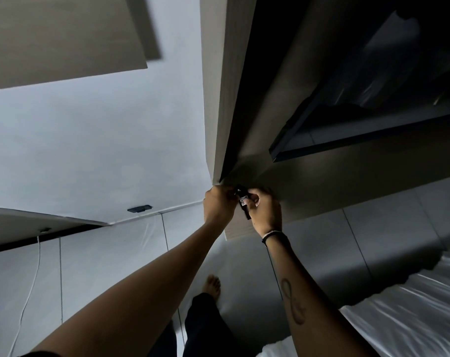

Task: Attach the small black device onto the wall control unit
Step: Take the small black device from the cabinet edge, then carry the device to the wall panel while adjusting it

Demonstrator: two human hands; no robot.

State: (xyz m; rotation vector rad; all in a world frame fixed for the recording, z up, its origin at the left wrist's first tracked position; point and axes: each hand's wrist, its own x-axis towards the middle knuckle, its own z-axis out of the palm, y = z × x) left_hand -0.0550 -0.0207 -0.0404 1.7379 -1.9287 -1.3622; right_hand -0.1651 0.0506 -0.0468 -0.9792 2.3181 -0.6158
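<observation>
At the far left a white cable (29,287) is seen hanging down the wall (90,140), with a dark plate (139,209) mounted near the skirting. The left hand (217,204) is clenched on the top of the device (243,202); the right hand (265,210) is closed on its lower end. The device is held upright against the corner of a wooden panel (234,99), where the control unit is presumably hidden by the fingers. It should be pressed on squarely, both ends supported, until seated. The work is shaded by the panel, and the mating point cannot be seen. A dark shelf (360,140) and a bed (399,305) are placed to the right.
</observation>
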